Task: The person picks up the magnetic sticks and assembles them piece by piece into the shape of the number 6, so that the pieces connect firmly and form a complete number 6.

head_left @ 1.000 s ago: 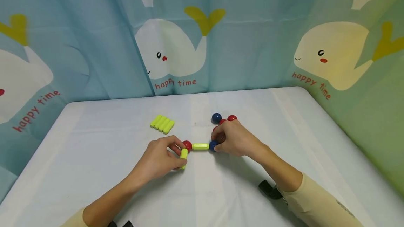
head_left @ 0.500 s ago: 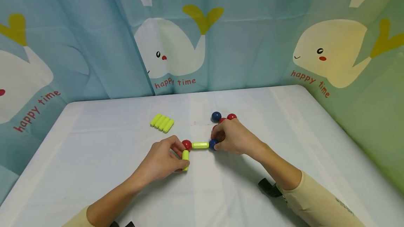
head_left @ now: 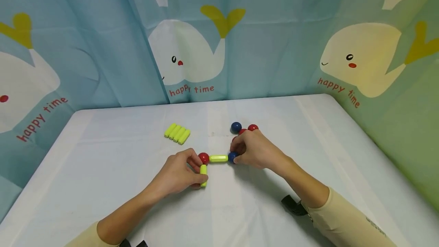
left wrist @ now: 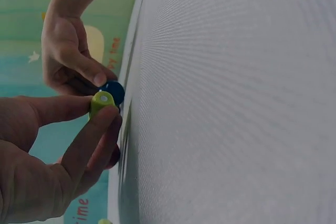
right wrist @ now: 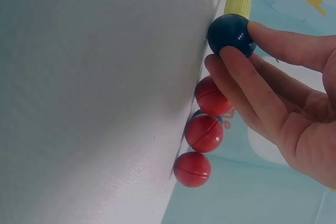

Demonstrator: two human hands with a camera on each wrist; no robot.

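My left hand (head_left: 180, 172) pinches a yellow-green rod (head_left: 203, 169) between thumb and fingers, its upper end right at a red ball (head_left: 204, 158). From that ball a second yellow-green rod (head_left: 218, 158) runs sideways to a blue ball (head_left: 232, 157). Thumb and fingertips of my right hand (head_left: 255, 151) grip this blue ball, which the right wrist view shows joined to the rod's end (right wrist: 239, 1). Seen from the left wrist, the held rod (left wrist: 103, 99) points its end at the camera and partly covers the blue ball (left wrist: 114, 92).
Several yellow-green rods (head_left: 177, 133) lie side by side at the back left of the white-covered table (head_left: 113, 163). Behind my right hand are a loose blue ball (head_left: 236, 127) and several red balls (right wrist: 192, 169), partly hidden in the head view. A whale-print curtain (head_left: 274, 60) stands behind.
The rod in my left hand has swung from a slant to nearly straight toward me, below the red ball, and the hand shifted slightly right. My right hand stays on the blue ball.
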